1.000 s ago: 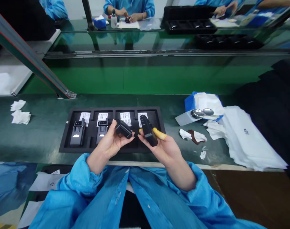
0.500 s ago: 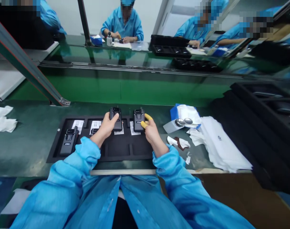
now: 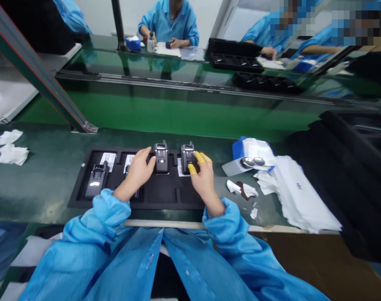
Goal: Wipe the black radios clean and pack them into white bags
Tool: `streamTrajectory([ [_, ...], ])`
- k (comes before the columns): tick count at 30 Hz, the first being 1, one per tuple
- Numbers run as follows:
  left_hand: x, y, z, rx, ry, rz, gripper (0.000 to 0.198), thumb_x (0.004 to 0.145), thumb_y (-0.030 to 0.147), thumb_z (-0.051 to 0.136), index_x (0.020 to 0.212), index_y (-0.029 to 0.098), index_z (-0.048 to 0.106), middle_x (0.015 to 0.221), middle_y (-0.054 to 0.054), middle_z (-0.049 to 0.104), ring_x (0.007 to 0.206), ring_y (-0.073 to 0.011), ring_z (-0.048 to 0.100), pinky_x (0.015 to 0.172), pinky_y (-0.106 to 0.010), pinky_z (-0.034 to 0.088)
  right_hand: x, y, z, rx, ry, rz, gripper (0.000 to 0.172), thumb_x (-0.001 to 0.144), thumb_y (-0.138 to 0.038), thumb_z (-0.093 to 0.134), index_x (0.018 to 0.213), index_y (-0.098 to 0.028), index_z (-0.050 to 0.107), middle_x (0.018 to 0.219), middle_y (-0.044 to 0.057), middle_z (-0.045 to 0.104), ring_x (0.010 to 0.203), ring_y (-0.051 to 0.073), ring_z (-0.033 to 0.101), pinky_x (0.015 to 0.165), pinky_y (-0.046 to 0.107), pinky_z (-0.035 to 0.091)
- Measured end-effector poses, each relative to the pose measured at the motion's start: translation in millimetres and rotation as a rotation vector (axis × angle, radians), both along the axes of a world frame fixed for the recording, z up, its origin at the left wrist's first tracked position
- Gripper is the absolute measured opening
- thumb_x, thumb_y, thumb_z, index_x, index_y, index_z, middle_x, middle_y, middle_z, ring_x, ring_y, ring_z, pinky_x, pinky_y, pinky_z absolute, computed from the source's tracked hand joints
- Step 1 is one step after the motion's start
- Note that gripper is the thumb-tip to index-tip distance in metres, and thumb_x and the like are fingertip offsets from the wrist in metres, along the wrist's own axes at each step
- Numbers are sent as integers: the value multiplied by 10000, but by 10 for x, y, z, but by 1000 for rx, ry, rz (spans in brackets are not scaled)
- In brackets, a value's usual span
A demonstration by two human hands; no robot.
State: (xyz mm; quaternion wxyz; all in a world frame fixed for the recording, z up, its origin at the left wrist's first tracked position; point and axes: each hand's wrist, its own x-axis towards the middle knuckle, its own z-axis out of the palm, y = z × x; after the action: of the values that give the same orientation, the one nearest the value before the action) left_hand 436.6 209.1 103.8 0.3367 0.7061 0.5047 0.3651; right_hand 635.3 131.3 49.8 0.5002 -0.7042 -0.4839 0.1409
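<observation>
Black handsets are filling the foam tray [image 3: 159, 196] on our green table [image 3: 36, 196]: we are keeping our left hand [image 3: 137, 173] and right hand [image 3: 203, 179] apart, the right gripping the rightmost handset [image 3: 187, 159], the left touching the next handset [image 3: 161, 161], grip unclear. One more handset [image 3: 96, 182] is lying toward the tray's left; whatever lies behind our left hand is hidden.
</observation>
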Motion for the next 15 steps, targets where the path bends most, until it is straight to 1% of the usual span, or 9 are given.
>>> streamTrajectory([
  [2,-303,-56,33,120,82,27,337,801,327,543,1088,171,624,1202,-122,610,1131,-270,559,1032,-419,399,-159,-105,37,63,-36,58,437,825,-295,501,1246,-201,570,1326,143,484,1290,241,421,1118,485,320],
  [5,-790,-151,36,300,311,148,393,831,347,499,1146,134,599,1203,-159,600,1173,-295,523,1051,-448,369,-467,-214,69,109,-5,210,359,858,-327,505,1192,-250,609,1288,111,528,1236,221,483,1054,450,414],
  [7,-1067,-219,11,304,481,275,465,833,351,494,1217,96,553,1202,-200,578,1174,-334,505,1032,-488,367,-691,-231,62,76,3,331,355,879,-342,484,1201,-258,608,1295,105,535,1231,215,496,1044,445,427],
  [8,-1177,-254,-4,276,565,343,512,830,360,500,1256,77,523,1188,-219,569,1158,-357,504,1005,-510,378,-798,-221,50,46,-26,388,371,882,-355,481,1213,-243,605,1312,117,528,1251,229,483,1059,463,409],
  [10,-1325,-326,-29,188,723,452,616,820,396,526,1322,47,458,1129,-243,564,1094,-393,520,932,-537,409,-989,-172,15,-36,-140,464,421,867,-400,508,1219,-192,610,1370,161,487,1328,292,402,1094,532,336],
  [11,-1363,-361,-36,143,791,482,670,814,422,541,1347,33,427,1093,-247,565,1055,-402,531,895,-537,424,-1069,-141,-2,-83,-207,481,451,854,-427,530,1212,-167,616,1407,186,451,1365,332,343,1097,573,300],
  [13,-1380,-426,-38,76,895,476,759,804,464,562,1382,10,371,1042,-246,569,996,-404,546,845,-521,444,-1198,-84,-23,-171,-331,484,517,825,-489,564,1192,-130,626,1467,229,370,1407,402,230,1066,649,262],
  [15,-1346,-470,-35,40,963,420,788,805,461,571,1401,1,337,1034,-244,570,980,-395,552,827,-496,455,-1292,-54,-20,-233,-431,479,598,806,-550,570,1196,-99,616,1495,262,310,1416,436,170,1030,692,245],
])
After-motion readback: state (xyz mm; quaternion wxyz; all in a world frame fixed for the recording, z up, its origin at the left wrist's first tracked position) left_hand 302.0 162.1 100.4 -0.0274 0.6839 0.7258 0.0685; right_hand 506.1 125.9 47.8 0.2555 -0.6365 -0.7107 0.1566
